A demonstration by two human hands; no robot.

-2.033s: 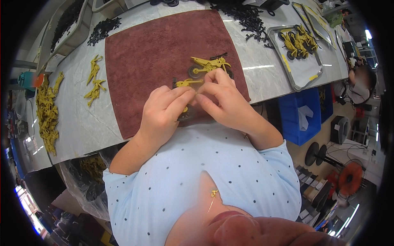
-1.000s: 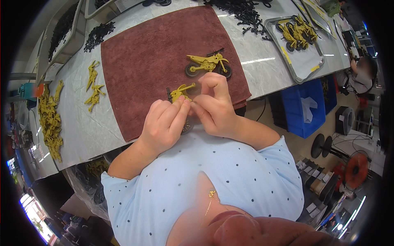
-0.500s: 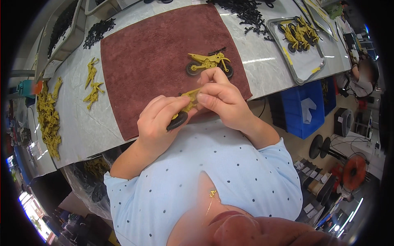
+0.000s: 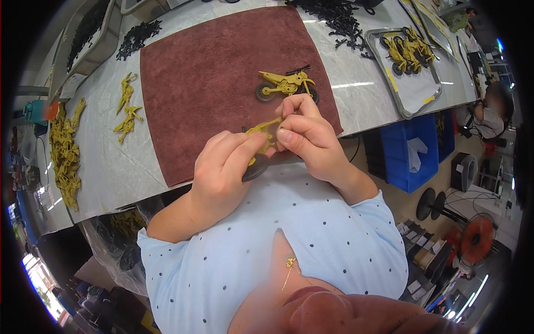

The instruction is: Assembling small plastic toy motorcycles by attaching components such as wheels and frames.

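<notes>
Close to my body, over the front of the cloth, my left hand [image 4: 222,161] is closed round a partly built yellow toy motorcycle [image 4: 257,129]. Its black wheel [image 4: 255,168] sticks out below those fingers. The thumb and fingertips of my right hand [image 4: 308,132] pinch together at the toy's other end; whether a small part sits between them is hidden. Just beyond my right hand, a second yellow toy motorcycle [image 4: 286,83] lies on the maroon cloth [image 4: 206,72], with two black wheels and a black handlebar.
Two loose yellow bodies [image 4: 128,114] lie left of the cloth, beside a pile of yellow parts [image 4: 64,153]. Black parts [image 4: 139,39] lie beyond. A metal tray [image 4: 409,106] at right holds several toy motorcycles. Blue bins [image 4: 411,161] stand below the table's right edge.
Both hands have shifted slightly right with the toy. More of its yellow body shows between my hands, and its wheel has turned to a different angle.
</notes>
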